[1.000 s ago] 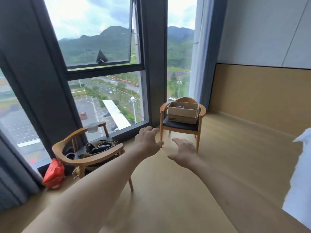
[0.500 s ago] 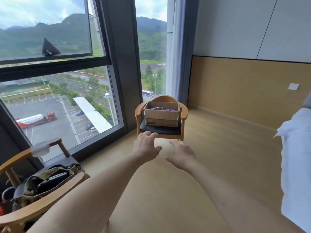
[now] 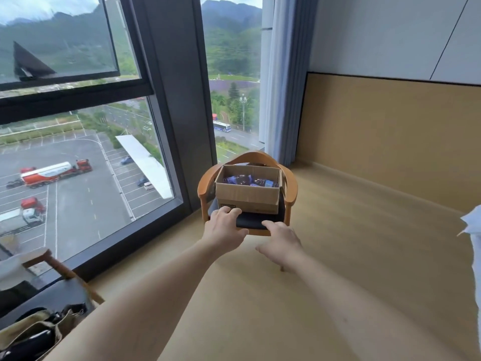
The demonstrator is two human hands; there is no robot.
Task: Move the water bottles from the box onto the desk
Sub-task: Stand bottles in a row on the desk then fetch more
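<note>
Nearest the camera, at seven o'clock, an olive canvas bag (image 3: 33, 334) is seen lying on a wooden armchair (image 3: 65, 272) by the window. Two bare forearms are stretched forward from the bottom edge. The left hand (image 3: 223, 227) is held out with fingers loosely curled and nothing grasped; the right hand (image 3: 281, 243), just beside it toward three o'clock, is likewise released, fingers spread and relaxed, palm down. Nothing is held by either.

Beyond the fingertips, at twelve o'clock, a round-backed wooden chair with a dark seat cushion (image 3: 250, 220) is now reached: half a second ago it stood well apart from the hands, and a second ago it was farther still. The gap has been closed, and the left hand now overlaps the chair's front edge in view, though contact cannot be told.

On the cushion an open brown cardboard box (image 3: 247, 199) is seated upright, flaps out. Inside it, blue-and-purple wrapped water bottles (image 3: 247, 180) are glimpsed lying low; their number cannot be made out.

The approach is judged almost finished, so a reach over the near wall of the box is expected next. No bottle has been lifted yet, and no tabletop is in sight, so a turn away from the window will probably be required.

At three o'clock, white bedding (image 3: 472, 230) is glimpsed.
</note>
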